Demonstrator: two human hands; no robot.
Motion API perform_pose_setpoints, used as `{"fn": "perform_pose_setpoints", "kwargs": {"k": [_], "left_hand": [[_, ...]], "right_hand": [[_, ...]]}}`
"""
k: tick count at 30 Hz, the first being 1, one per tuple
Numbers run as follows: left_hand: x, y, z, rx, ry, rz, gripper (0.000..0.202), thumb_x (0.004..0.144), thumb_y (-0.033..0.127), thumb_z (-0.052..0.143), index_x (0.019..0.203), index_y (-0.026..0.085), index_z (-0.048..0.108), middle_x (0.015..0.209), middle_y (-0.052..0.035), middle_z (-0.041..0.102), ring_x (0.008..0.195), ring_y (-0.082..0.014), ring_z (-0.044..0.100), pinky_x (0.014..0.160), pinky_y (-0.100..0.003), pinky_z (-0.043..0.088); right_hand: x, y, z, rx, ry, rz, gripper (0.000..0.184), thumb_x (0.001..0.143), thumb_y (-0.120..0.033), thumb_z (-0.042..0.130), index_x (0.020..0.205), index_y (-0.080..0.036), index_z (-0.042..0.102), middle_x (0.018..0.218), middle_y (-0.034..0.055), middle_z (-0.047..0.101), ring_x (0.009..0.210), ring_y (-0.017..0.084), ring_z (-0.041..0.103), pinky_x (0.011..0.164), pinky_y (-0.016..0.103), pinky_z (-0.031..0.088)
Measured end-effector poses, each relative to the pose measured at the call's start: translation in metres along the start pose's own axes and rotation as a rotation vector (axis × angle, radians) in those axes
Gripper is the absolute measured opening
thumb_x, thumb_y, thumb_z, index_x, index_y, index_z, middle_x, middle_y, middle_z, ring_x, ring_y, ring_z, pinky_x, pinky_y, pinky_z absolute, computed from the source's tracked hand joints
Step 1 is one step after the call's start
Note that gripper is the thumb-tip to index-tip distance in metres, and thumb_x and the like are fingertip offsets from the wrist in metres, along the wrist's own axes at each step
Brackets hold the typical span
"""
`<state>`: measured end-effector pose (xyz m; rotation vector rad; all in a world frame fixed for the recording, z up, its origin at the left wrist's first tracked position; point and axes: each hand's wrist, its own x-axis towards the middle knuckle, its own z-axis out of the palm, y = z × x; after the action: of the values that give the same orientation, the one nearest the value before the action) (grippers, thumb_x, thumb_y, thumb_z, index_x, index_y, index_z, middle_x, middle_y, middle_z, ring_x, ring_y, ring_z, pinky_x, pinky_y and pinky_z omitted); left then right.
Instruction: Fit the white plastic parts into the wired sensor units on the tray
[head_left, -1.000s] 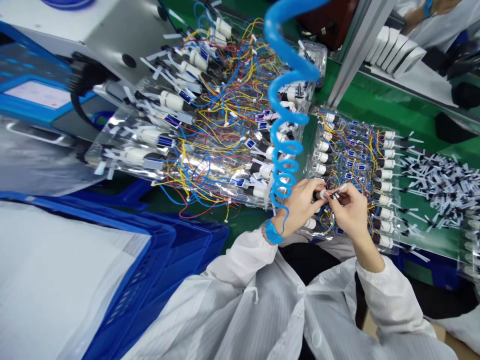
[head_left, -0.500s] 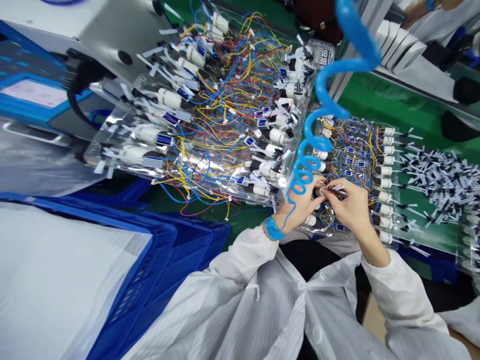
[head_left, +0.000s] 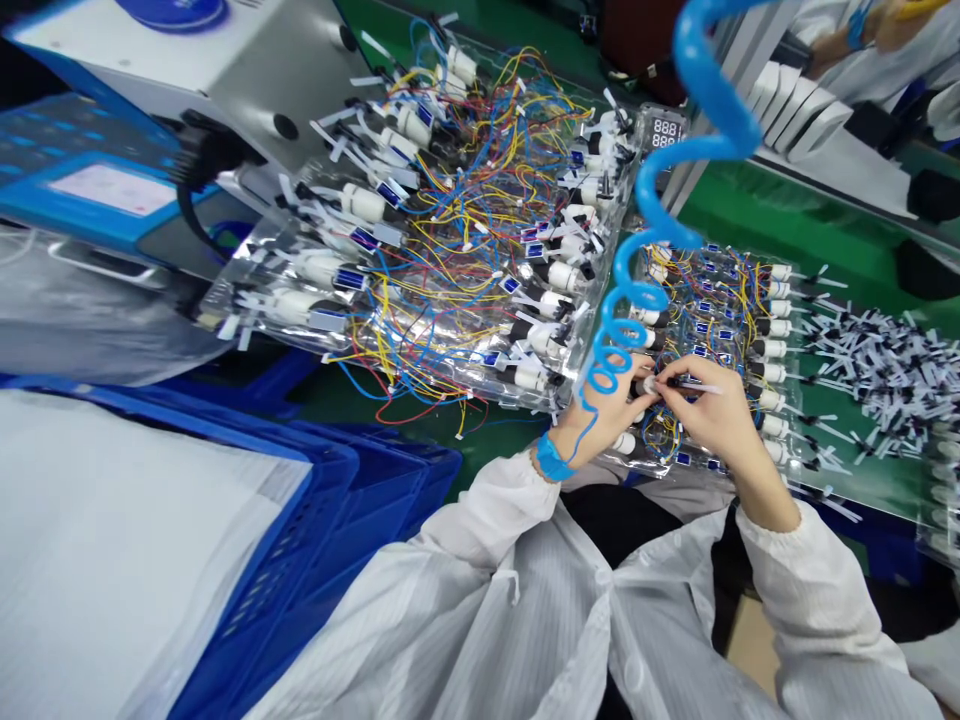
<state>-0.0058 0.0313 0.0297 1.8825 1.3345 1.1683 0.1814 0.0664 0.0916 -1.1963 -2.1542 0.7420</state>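
Observation:
My left hand [head_left: 606, 415] is closed around a small white-and-dark cylindrical part [head_left: 649, 384], largely covered by the fingers. Thumb and forefinger of my right hand [head_left: 716, 412] pinch at the end of that same part, and a thin white strip [head_left: 705, 387] sticks out across the right fingers. Both hands meet above a clear plastic tray [head_left: 649, 465] that holds rows of similar white cylinders with coloured wires and small blue-faced pieces. A blue wrist strap [head_left: 552, 458] with a coiled blue cord [head_left: 637, 200] is on my left wrist.
A larger tray [head_left: 442, 365] of wired cylinders lies to the left. Loose black-and-white strip pieces [head_left: 892, 370] are heaped on the green mat [head_left: 757, 200] at right. Blue crates [head_left: 330, 500] stand lower left, beside a grey-and-blue machine [head_left: 247, 70]. Another person's arm [head_left: 847, 45] shows top right.
The view has shifted slightly, so the trays and machine sit a little lower and further right. Both hands stay together at the part; the white strip now extends further right across my right hand.

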Motion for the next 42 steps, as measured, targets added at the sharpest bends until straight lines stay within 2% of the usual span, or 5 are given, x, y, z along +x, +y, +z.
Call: {"fn": "perform_pose_setpoints", "kwargs": {"k": [20, 26, 32, 37, 42], "left_hand": [[0.004, 0.005, -0.003, -0.017, -0.002, -0.015, 0.033, 0.099, 0.025, 0.074, 0.130, 0.018, 0.066, 0.122, -0.0117, 0.077, 0.114, -0.0255, 0.076, 0.104, -0.043, 0.062], [0.004, 0.004, -0.002, -0.060, 0.001, -0.018, 0.042, 0.096, 0.023, 0.078, 0.135, 0.019, 0.062, 0.120, -0.0109, 0.079, 0.121, -0.0276, 0.075, 0.111, -0.046, 0.058], [-0.001, 0.011, -0.007, -0.082, -0.007, -0.065, 0.057, 0.095, 0.022, 0.077, 0.147, 0.020, 0.053, 0.135, -0.0144, 0.074, 0.126, -0.0283, 0.073, 0.113, -0.047, 0.057], [-0.028, 0.047, -0.030, -0.280, 0.121, 0.057, 0.053, 0.108, 0.028, 0.053, 0.160, 0.024, 0.043, 0.164, -0.0168, 0.053, 0.154, -0.0309, 0.052, 0.124, -0.053, 0.050], [-0.062, 0.059, -0.043, -0.499, 0.471, 0.269, 0.031, 0.108, 0.042, 0.048, 0.134, 0.030, 0.062, 0.112, -0.0080, 0.077, 0.111, -0.0287, 0.075, 0.098, -0.052, 0.061]], "right_hand": [[0.005, 0.002, 0.003, -0.021, -0.064, -0.005, 0.017, 0.084, -0.009, 0.067, 0.085, -0.026, 0.070, 0.087, 0.0012, 0.077, 0.082, 0.022, 0.073, 0.080, 0.034, 0.055], [0.003, 0.021, 0.001, 0.345, -0.141, 0.172, 0.035, 0.089, -0.031, 0.080, 0.123, -0.025, 0.072, 0.108, 0.0055, 0.079, 0.089, 0.020, 0.074, 0.080, 0.034, 0.060], [0.003, 0.013, 0.006, 0.207, -0.020, 0.093, 0.009, 0.092, -0.030, 0.075, 0.097, -0.023, 0.076, 0.097, 0.0053, 0.078, 0.088, 0.022, 0.075, 0.083, 0.037, 0.061], [0.005, 0.010, 0.013, 0.122, -0.058, 0.040, 0.027, 0.089, -0.026, 0.076, 0.115, -0.023, 0.074, 0.112, 0.0076, 0.078, 0.085, 0.021, 0.074, 0.078, 0.037, 0.061], [0.007, 0.014, 0.018, 0.158, -0.090, 0.021, 0.030, 0.093, -0.034, 0.073, 0.122, -0.023, 0.070, 0.111, 0.0080, 0.078, 0.077, 0.020, 0.074, 0.075, 0.036, 0.063]]}}
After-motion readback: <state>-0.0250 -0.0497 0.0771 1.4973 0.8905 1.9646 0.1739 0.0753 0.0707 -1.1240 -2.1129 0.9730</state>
